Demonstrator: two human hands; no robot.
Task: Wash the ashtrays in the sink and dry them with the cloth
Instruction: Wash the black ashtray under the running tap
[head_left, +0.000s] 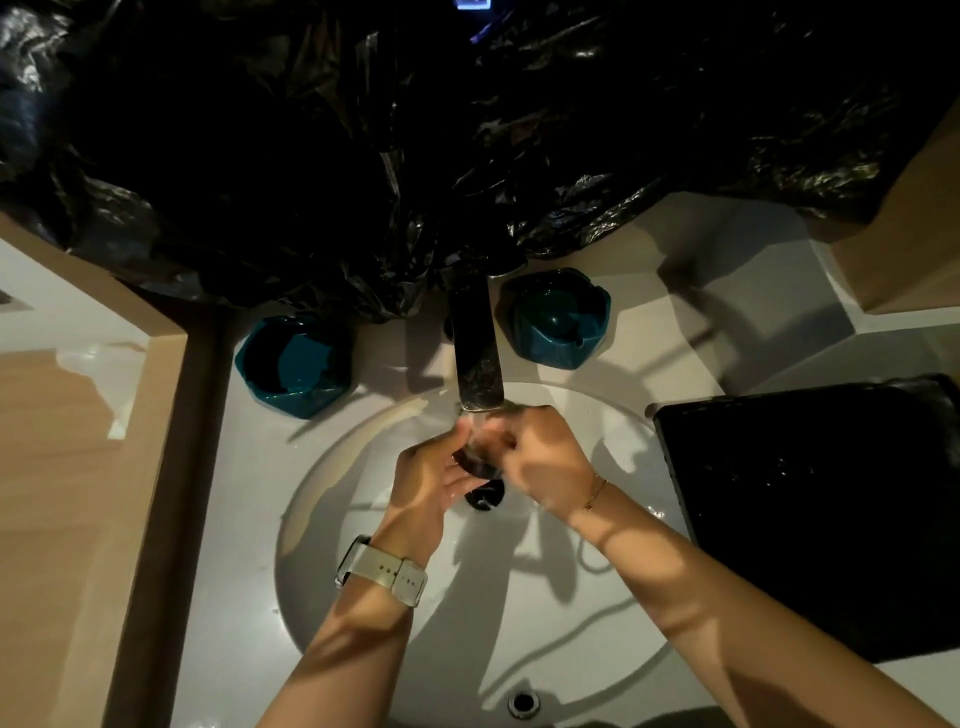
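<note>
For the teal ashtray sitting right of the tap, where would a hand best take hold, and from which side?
Probably by the thick outer wall of the right ashtray, thumb inside and fingers outside, coming from the front above the sink. It sits upright with its open bowl facing up, and the tap crowds its left while black plastic sheeting hangs behind it.

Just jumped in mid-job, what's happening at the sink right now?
Both hands, left hand and right hand, hold a small dark item under the running faucet over the sink; what it is can't be told. Two teal ashtrays sit on the counter either side of the faucet.
</note>
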